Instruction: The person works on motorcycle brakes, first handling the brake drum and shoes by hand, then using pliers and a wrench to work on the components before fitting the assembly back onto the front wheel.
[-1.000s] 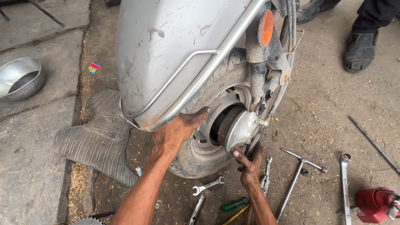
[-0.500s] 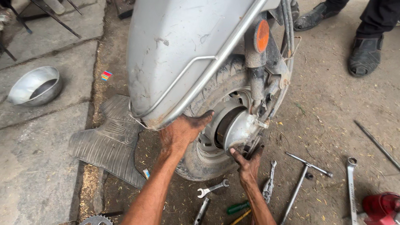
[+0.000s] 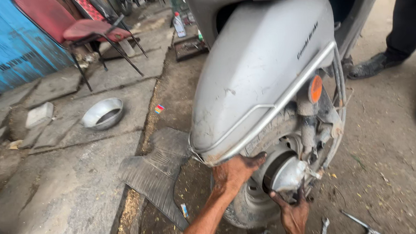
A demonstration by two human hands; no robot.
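Both hands work at the front wheel of a grey scooter.

The left hand [image 3: 238,171] lies spread, fingers open, on the tyre [image 3: 249,209] just under the grey mudguard [image 3: 262,77], pressing rather than gripping. The right hand [image 3: 294,214] reaches up from six o'clock, fingers curled about the underside of the shiny hub drum [image 3: 290,174]; how tightly it grips I cannot tell. The step looks like seating or freeing the hub on its axle, and the next move likely calls for a steady wheel and a tool off the floor. At nine o'clock a metal bowl [image 3: 102,113] sits on the paving, apparently empty. A ribbed rubber mat [image 3: 156,168] lies beside the wheel.
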